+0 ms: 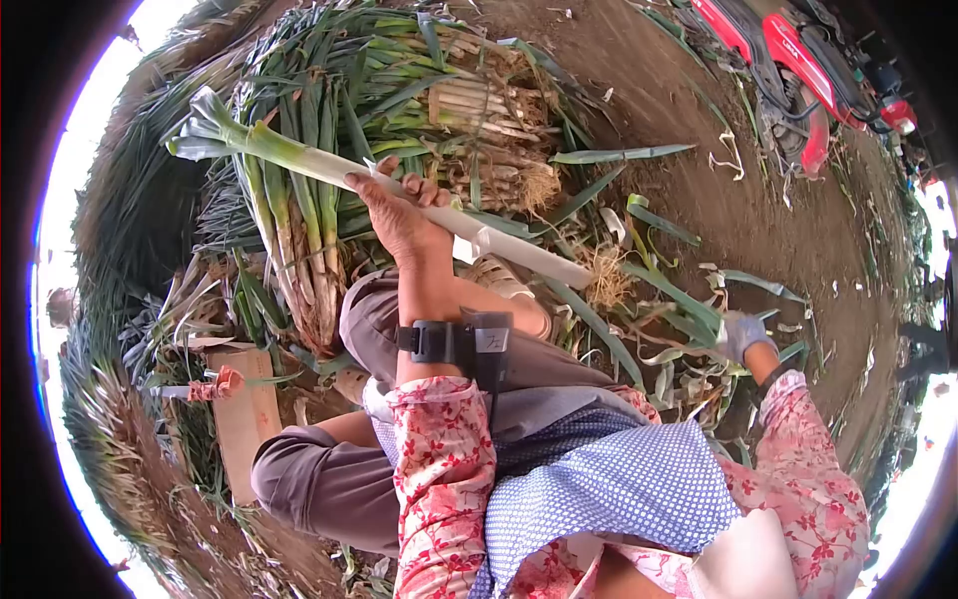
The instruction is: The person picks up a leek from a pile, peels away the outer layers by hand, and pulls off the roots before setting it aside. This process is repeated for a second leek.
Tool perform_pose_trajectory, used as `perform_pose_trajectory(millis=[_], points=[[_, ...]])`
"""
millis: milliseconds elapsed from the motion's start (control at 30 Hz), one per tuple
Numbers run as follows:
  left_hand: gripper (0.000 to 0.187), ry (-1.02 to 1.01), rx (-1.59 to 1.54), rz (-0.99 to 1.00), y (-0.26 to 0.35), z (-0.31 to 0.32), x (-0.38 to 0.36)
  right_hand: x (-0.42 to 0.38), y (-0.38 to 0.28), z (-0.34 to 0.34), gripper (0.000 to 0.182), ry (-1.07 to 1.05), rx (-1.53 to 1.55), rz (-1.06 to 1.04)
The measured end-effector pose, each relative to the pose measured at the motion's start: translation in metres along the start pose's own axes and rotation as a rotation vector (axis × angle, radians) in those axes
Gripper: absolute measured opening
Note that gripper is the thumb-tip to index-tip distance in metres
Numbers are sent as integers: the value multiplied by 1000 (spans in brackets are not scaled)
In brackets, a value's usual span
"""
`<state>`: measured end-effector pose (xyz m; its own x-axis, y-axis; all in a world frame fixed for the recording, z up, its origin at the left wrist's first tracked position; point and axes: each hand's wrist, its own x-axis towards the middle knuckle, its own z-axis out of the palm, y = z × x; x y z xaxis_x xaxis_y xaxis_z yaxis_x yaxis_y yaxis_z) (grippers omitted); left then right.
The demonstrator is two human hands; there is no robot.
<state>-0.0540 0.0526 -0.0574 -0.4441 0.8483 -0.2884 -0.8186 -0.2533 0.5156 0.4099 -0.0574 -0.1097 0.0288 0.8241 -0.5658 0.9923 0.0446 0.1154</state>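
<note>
Outdoors on bare soil (758,215), left hand (399,215) grips a leek (329,168); gloved right hand (740,331) among leaves, grip unclear.

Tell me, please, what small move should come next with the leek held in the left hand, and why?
Probably bring the right hand up to the root end of the leek. The left hand grips the stalk mid-length, the hairy roots hang free, and the right hand is down among loose leaves, apparently holding nothing.
</note>
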Motion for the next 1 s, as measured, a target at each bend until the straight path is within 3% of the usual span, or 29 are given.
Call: perform_pose_trajectory(millis=[33, 67, 100, 167, 233, 300, 367, 467, 567, 667, 867, 1000], points=[[57, -40, 11, -16, -2, 1, -1, -12, -33, -46, 45, -11, -35, 35], [61, -90, 22, -3, -4, -2, 2, 20, -19, -26, 45, 83, 15, 60], [61, -102, 39, 1, -5, -1, 1, 21, -51, -57, 44, 116, 329, 4], [61, -131, 73, 17, -2, 1, -4, 15, -118, -104, 45, 288, 557, -251], [60, -229, 67, 12, 0, -5, -3, 11, -179, -134, 44, 264, 704, -478], [60, -259, 92, 16, 3, -5, -8, 14, -229, -147, 34, 126, 839, -714], [62, -249, 145, 39, 3, -6, -10, 38, -268, -134, 35, -215, 1218, -885], [64, -249, 180, 27, 4, -13, -6, 27, -294, -158, 35, -164, 904, -815], [63, -194, 136, 16, 2, -8, -3, 22, -293, -160, 31, -105, 974, -753], [61, -133, 104, 16, 0, -2, -9, 20, -296, -155, 29, 174, 791, -722], [60, -234, 53, 15, 7, -14, -4, 9, -299, -172, 29, 77, 803, -696], [62, -246, -16, -8, 9, -11, -9, 10, -302, -171, 28, 182, 810, -793]])
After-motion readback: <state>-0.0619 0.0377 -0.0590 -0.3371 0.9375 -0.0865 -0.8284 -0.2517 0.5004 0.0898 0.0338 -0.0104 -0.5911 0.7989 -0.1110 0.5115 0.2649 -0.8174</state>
